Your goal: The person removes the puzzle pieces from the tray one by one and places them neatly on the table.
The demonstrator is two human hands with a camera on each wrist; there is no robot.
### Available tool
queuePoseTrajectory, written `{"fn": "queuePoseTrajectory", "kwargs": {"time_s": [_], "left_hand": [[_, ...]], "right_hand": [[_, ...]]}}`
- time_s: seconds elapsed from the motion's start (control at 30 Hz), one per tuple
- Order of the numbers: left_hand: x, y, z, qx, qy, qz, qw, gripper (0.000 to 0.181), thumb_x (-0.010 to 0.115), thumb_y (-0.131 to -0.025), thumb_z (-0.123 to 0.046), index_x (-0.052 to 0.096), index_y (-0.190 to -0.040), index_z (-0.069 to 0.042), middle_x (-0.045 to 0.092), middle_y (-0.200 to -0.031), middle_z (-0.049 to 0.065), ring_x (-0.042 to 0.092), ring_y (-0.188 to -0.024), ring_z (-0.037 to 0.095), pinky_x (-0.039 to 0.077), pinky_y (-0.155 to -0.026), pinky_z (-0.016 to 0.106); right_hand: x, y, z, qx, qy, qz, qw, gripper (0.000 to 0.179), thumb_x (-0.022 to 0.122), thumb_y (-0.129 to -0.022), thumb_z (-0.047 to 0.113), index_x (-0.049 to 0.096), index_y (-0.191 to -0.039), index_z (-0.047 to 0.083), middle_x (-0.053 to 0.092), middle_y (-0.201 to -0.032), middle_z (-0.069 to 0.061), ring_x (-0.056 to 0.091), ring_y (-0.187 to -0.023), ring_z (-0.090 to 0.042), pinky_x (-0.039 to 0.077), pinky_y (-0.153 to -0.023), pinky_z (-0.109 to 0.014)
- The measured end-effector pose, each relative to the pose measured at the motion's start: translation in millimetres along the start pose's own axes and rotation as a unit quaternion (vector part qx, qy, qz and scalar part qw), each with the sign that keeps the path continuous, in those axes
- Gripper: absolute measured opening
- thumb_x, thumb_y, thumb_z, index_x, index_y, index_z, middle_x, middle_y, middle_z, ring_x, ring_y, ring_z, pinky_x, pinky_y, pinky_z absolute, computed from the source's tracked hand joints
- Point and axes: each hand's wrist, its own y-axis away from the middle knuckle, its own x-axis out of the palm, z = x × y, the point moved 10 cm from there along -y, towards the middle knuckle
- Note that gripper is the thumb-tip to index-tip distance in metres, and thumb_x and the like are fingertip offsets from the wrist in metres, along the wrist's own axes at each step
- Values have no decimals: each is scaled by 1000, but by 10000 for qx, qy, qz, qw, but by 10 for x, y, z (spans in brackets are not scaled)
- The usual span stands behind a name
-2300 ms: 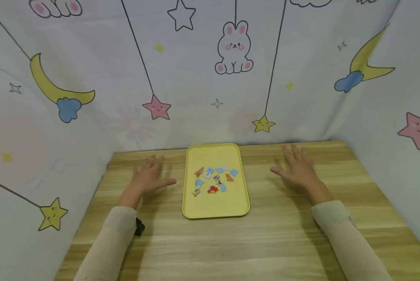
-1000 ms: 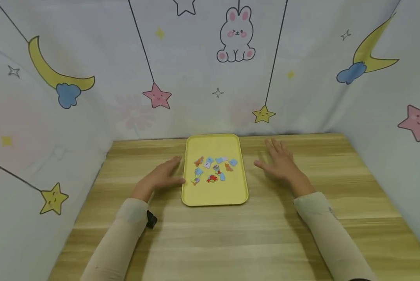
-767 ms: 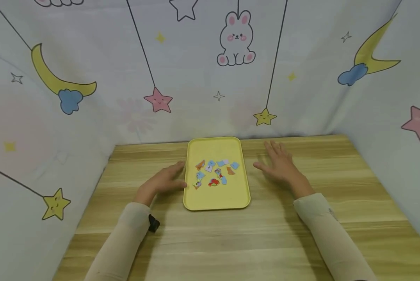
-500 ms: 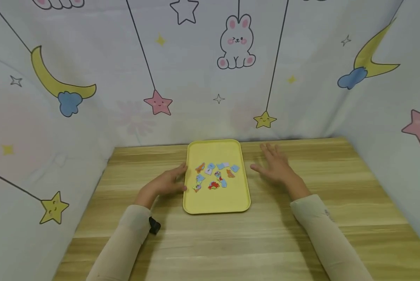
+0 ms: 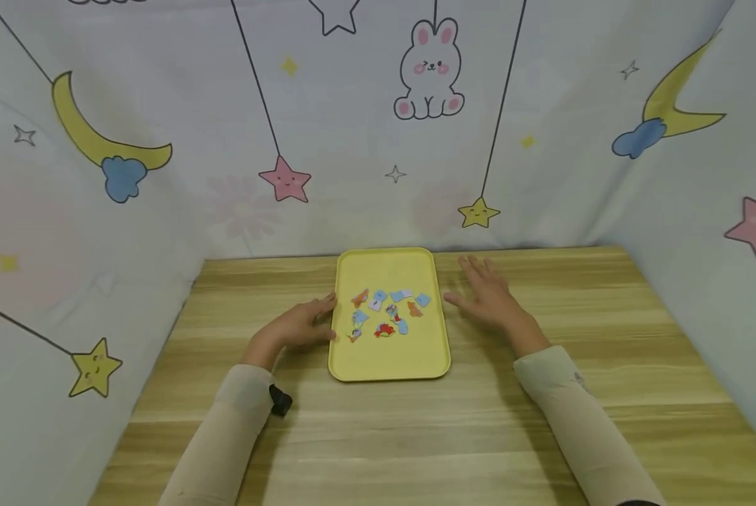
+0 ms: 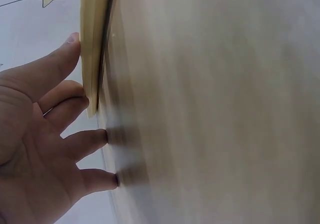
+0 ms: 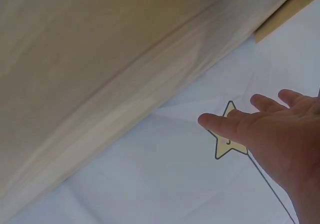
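A yellow tray (image 5: 387, 362) lies on the wooden table in the head view. Small cut-out picture pieces are scattered over it, among them a red one (image 5: 384, 330), an orange one (image 5: 414, 309) and a light blue one (image 5: 422, 300). My left hand (image 5: 294, 327) is at the tray's left side. In the left wrist view its thumb (image 6: 60, 59) and some fingertips touch the tray's outer edge (image 6: 92, 44), fingers spread and not wrapped round it. My right hand (image 5: 488, 299), fingers extended and holding nothing, hovers just off the tray's right edge.
The wood-grain table (image 5: 378, 443) extends on both sides of the tray and in front of it. A white curtain (image 5: 346, 211) printed with stars, moons and a rabbit hangs behind and at the sides. A small black object (image 5: 280, 400) shows by the left cuff.
Both hands have moved inward toward the tray. The left one has come to its left edge; the right one has drawn nearer the right edge. The pieces lie as before.
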Motion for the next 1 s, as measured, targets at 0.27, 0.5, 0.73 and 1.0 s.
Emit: {"fn": "queuePoseTrajectory", "kwargs": {"time_s": [0.27,0.5,0.73,1.0], "left_hand": [[42,-43,3,-49,46,92,9999,82,74,-100,-24,30,-164,3,20,-172,18,15,-156,53,20,-126,62],[45,-22,-10,-146,-15,129,9998,81,74,-100,-24,31,-163,2,21,-172,17,16,-156,53,19,-126,63],[41,-25,11,-220,-62,128,9997,83,75,-99,-26,31,-164,1,21,-173,16,17,-156,51,21,-126,61],[3,-22,10,-246,-77,119,9996,83,74,-99,-25,30,-164,1,21,-172,16,16,-157,51,20,-127,61]], "right_hand": [[80,-26,122,-256,-80,-45,9996,77,61,-106,38,29,-166,2,22,-170,-29,10,-155,-58,11,-119,-79],[171,-62,298,-476,-103,111,9988,71,63,-106,29,33,-165,2,25,-170,-27,12,-156,-57,12,-119,-79],[255,-136,434,-596,77,298,9977,67,64,-106,27,38,-164,4,29,-169,-25,14,-156,-55,14,-123,-73],[301,-160,577,-929,144,391,9948,60,66,-104,20,46,-158,1,38,-164,-28,23,-153,-57,20,-122,-72]]}}
